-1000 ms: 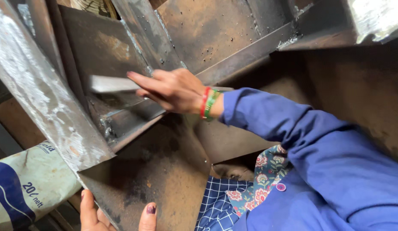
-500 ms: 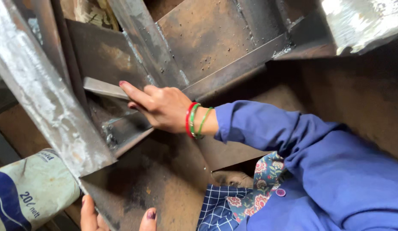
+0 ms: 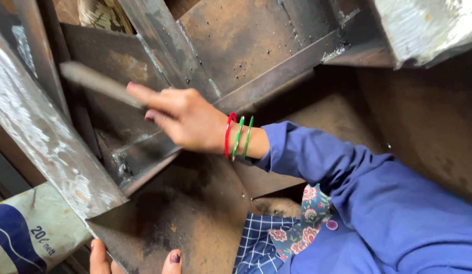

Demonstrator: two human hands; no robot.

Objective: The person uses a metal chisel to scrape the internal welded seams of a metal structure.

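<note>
My right hand [image 3: 182,119] reaches in from the right, in a blue sleeve with red and green bangles at the wrist. It grips a flat grey blade-like tool [image 3: 96,82], blurred by motion, held against the inner corner of a rusty welded steel frame [image 3: 236,45]. At the bottom edge, only the fingertips of my left hand [image 3: 101,256] show, with dark nail polish. They clasp the lower edge of a rusty steel plate [image 3: 195,213].
A thick silver-grey steel bar [image 3: 38,137] runs diagonally down the left side. A white and blue sack [image 3: 28,233] lies at the lower left. Another pale steel section [image 3: 423,25] fills the top right corner. Patterned cloth [image 3: 291,233] lies below my right arm.
My right hand has swung the blade tool upward and to the left along the frame's inner corner. The view has shifted slightly; my left fingers keep their hold on the plate edge.
</note>
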